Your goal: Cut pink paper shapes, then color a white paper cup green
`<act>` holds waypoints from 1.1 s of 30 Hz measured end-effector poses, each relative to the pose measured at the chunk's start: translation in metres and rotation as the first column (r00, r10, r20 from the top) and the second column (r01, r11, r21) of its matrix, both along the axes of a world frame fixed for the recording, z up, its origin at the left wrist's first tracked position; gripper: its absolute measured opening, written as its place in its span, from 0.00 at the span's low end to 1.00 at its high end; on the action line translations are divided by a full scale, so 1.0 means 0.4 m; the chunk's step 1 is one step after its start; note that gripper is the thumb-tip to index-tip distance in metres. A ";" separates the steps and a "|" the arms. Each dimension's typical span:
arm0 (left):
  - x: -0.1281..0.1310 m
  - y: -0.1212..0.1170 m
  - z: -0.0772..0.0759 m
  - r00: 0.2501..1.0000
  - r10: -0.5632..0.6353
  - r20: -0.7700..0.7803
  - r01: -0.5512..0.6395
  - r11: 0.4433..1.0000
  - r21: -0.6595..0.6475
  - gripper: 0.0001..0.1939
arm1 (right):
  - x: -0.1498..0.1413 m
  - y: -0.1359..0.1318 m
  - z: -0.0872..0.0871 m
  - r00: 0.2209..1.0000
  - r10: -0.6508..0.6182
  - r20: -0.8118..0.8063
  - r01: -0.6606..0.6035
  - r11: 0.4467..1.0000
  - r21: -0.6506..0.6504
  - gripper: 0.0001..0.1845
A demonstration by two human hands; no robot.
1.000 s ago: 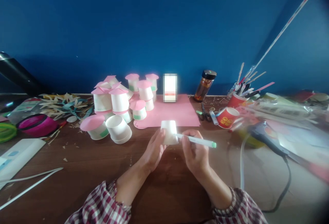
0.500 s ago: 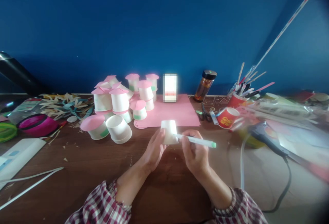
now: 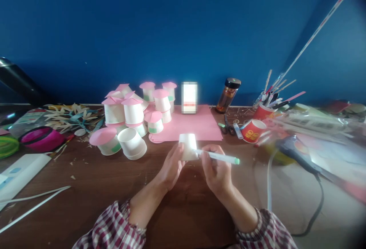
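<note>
In the head view, my left hand [image 3: 170, 167] grips a small white paper cup [image 3: 188, 145] from its left side, the narrow end up. A marker pen [image 3: 220, 156] with a green end lies in my right hand [image 3: 217, 171], closed around it. The pen's tip meets the cup's right side; any mark there is too small to make out. Just beyond the cup lie pink paper sheets [image 3: 197, 125]. To the left stand several white cups with pink paper tops [image 3: 132, 112], and nearer me a bare white cup [image 3: 132, 143].
A dark-lidded jar [image 3: 228, 96], scissors [image 3: 228, 129] and red paper cups [image 3: 254, 131] stand or lie at the back right. A corded hot-glue gun [image 3: 299, 154] rests on the right. A white power strip [image 3: 23, 173] and its cable lie left.
The marker pen and my right hand have shifted very slightly against the cup. My left hand and the cup stay in place.
</note>
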State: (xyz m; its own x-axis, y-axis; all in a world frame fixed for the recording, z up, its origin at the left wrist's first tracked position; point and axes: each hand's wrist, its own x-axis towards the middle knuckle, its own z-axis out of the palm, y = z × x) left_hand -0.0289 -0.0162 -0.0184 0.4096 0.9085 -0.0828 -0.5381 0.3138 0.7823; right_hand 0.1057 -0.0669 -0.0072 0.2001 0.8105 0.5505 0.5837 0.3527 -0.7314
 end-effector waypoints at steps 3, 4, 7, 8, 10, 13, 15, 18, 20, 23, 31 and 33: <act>0.000 -0.001 0.001 1.000 0.003 -0.005 -0.003 1.000 -0.005 0.14 | 0.000 0.000 -0.001 1.000 -0.003 0.002 0.003 1.000 0.003 0.02; -0.001 -0.001 0.001 1.000 0.000 -0.008 0.000 1.000 0.002 0.15 | 0.000 0.000 0.000 1.000 -0.005 0.002 0.005 1.000 0.005 0.02; -0.001 -0.002 0.002 1.000 -0.019 -0.016 0.020 0.999 0.034 0.17 | -0.002 0.001 0.002 1.000 -0.008 0.003 0.008 1.000 0.009 0.02; -0.001 -0.002 0.003 1.000 -0.023 -0.018 0.024 0.999 0.041 0.17 | -0.003 0.001 0.002 1.000 -0.006 0.003 0.006 1.000 0.010 0.02; -0.002 -0.003 0.003 0.999 -0.026 -0.024 0.027 0.999 0.042 0.17 | -0.003 0.002 0.003 1.000 0.000 0.004 0.000 1.000 0.009 0.02; -0.003 -0.003 0.002 0.999 -0.021 -0.032 0.022 0.999 0.031 0.16 | -0.003 0.002 0.004 1.000 0.007 0.008 -0.007 1.000 0.009 0.02; -0.003 -0.003 0.002 0.999 -0.018 -0.035 0.019 0.999 0.026 0.16 | -0.003 0.002 0.004 1.000 0.006 0.014 -0.006 1.000 0.008 0.01; -0.002 -0.002 0.000 0.999 -0.016 -0.030 0.017 1.000 0.025 0.16 | -0.002 0.002 0.003 1.000 0.002 0.026 -0.003 1.000 0.011 0.01; -0.002 0.000 -0.002 1.000 -0.007 -0.019 0.007 1.000 0.017 0.15 | -0.002 0.003 0.003 0.999 -0.003 0.035 0.002 1.000 0.022 0.01; -0.002 0.002 -0.007 1.000 0.005 -0.004 -0.005 1.000 0.001 0.14 | -0.002 0.003 0.003 0.999 -0.006 0.051 0.004 0.999 0.032 0.01; -0.003 0.005 -0.010 1.000 0.005 0.009 -0.004 1.000 -0.020 0.13 | -0.003 0.001 0.004 0.997 0.012 0.076 -0.015 0.999 0.040 0.02; -0.002 0.006 -0.010 1.000 0.011 0.018 -0.010 1.000 -0.025 0.12 | -0.004 0.001 0.007 0.997 0.017 0.076 -0.021 0.999 0.048 0.02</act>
